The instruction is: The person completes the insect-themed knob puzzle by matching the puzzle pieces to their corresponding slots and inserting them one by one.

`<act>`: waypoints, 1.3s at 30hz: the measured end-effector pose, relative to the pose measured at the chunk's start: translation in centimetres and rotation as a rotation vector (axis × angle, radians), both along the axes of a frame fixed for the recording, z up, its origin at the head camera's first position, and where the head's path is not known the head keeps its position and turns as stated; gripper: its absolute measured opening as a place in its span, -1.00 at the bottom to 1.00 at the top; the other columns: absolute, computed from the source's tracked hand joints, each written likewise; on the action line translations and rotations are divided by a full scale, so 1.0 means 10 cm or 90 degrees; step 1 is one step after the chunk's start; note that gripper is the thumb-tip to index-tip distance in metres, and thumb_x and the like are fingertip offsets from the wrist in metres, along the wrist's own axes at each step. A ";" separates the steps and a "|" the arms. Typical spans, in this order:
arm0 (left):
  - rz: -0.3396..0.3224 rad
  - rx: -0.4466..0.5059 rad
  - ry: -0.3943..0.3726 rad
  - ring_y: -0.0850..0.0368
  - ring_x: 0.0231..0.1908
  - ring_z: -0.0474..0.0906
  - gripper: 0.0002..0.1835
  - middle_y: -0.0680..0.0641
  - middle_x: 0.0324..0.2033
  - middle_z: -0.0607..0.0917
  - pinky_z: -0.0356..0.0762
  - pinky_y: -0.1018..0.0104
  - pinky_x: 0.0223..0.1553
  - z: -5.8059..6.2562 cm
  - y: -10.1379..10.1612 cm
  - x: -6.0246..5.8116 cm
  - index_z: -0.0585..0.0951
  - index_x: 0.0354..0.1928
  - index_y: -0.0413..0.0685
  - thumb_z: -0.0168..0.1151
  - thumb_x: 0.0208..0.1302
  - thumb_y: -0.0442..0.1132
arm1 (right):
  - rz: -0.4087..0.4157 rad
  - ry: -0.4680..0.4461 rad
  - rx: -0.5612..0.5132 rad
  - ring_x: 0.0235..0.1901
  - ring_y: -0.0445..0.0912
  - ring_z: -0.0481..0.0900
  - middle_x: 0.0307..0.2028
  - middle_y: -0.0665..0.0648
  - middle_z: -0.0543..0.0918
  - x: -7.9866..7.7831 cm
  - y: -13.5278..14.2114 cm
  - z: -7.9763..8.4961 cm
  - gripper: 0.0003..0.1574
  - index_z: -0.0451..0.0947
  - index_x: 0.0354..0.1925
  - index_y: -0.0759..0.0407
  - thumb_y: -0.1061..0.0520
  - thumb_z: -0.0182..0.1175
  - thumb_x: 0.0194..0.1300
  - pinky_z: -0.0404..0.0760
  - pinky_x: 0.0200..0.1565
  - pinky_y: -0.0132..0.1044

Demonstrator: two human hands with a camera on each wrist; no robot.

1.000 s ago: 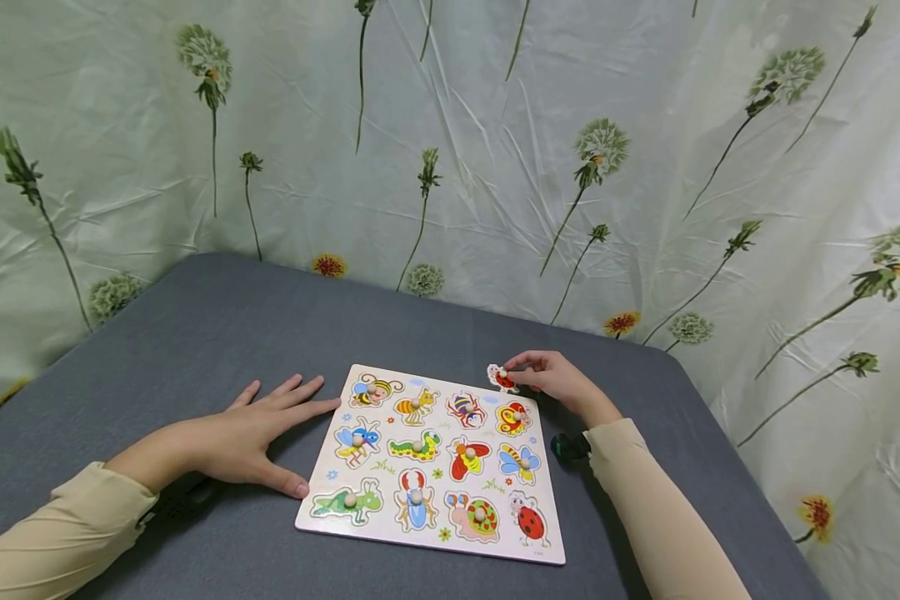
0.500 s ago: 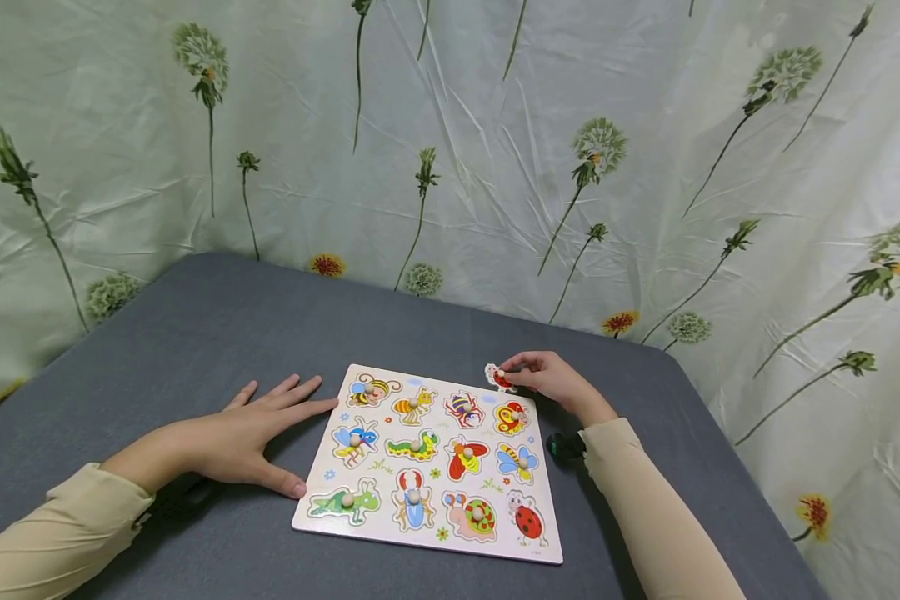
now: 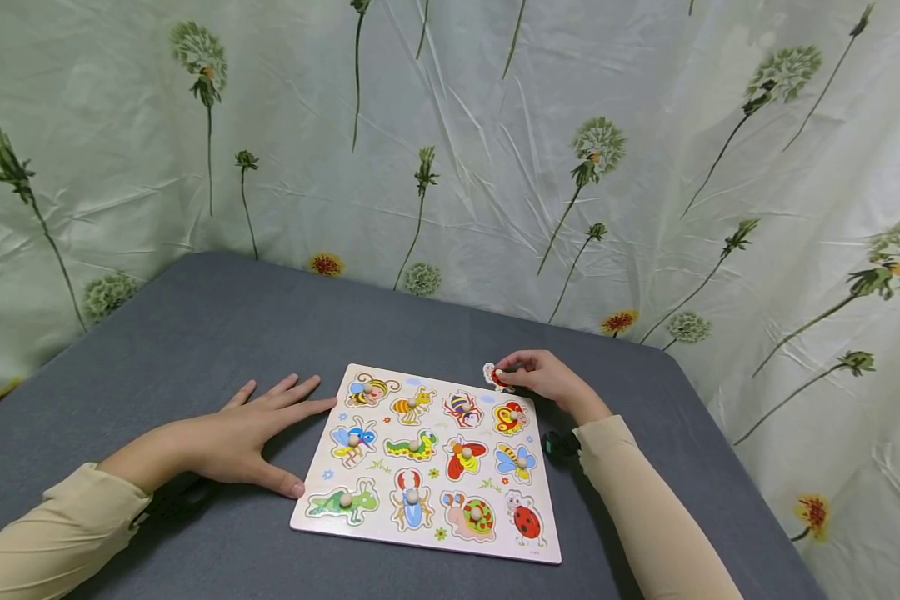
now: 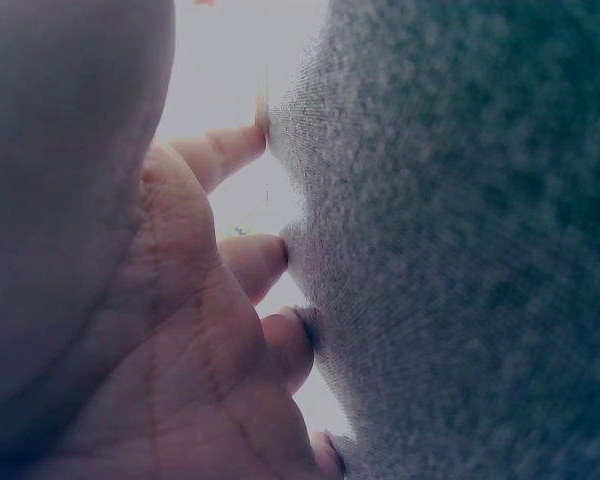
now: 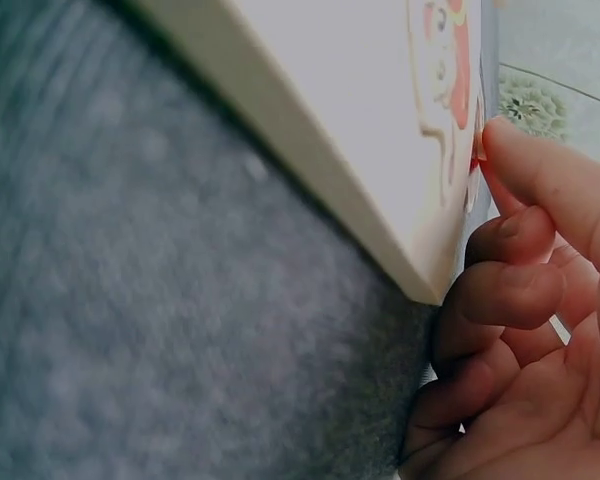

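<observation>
In the head view, my right hand [image 3: 553, 387] pinches a small ladybug puzzle piece [image 3: 489, 376] just beyond the far right edge of a wooden insect peg puzzle board [image 3: 382, 529]. Its fingers partly cover the piece. In the right wrist view, thumb and forefinger meet at the piece [image 5: 474, 170], seen almost edge-on, while the other fingers curl inward. My left hand [image 3: 232, 443] lies spread on the table, with thumb and forefinger tips at the board's left edge. On the board's near right corner is a ladybug picture [image 3: 527, 523] without a knob.
Several other insect pieces with round knobs, such as the caterpillar [image 3: 412, 447] and the snail [image 3: 471, 517], sit in the board. A dark grey cloth [image 3: 270, 317] covers the table. Behind it hangs a pale curtain [image 3: 307, 108] printed with dandelions.
The head view has shifted slightly. My right hand and forearm sit a touch further left, still pinching the ladybug piece. The left hand keeps its place at the board's edge.
</observation>
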State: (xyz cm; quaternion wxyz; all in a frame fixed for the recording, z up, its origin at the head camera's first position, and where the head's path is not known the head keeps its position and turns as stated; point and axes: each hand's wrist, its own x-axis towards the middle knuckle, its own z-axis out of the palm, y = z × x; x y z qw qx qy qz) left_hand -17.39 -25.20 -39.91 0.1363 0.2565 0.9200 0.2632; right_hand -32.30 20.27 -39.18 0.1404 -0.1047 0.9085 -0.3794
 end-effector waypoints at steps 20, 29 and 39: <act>-0.010 0.000 -0.002 -0.51 0.69 -0.26 0.25 -0.27 0.74 -0.04 -0.47 -0.73 0.42 0.02 0.02 0.01 0.19 0.72 0.31 0.53 0.03 0.48 | -0.010 0.019 0.031 -0.41 -0.09 0.36 -0.46 0.01 0.43 0.08 -0.05 0.00 -0.74 0.69 0.06 0.28 0.12 0.29 0.56 0.38 -0.26 -0.28; -0.007 -0.002 -0.004 -0.51 0.69 -0.26 0.24 -0.27 0.74 -0.04 -0.48 -0.73 0.42 0.03 0.02 0.00 0.19 0.72 0.32 0.53 0.03 0.49 | -0.039 0.070 0.049 -0.46 -0.08 0.32 -0.48 0.02 0.40 0.17 0.03 0.01 -0.71 0.66 0.09 0.31 0.11 0.25 0.59 0.32 -0.34 -0.26; -0.005 -0.001 -0.005 -0.49 0.70 -0.27 0.26 -0.25 0.74 -0.03 -0.47 -0.72 0.43 0.02 0.01 0.01 0.19 0.71 0.34 0.51 0.01 0.53 | -0.059 0.063 0.037 -0.47 -0.09 0.33 -0.48 0.02 0.40 0.25 0.10 0.05 -0.67 0.64 0.12 0.32 0.10 0.23 0.61 0.34 -0.34 -0.27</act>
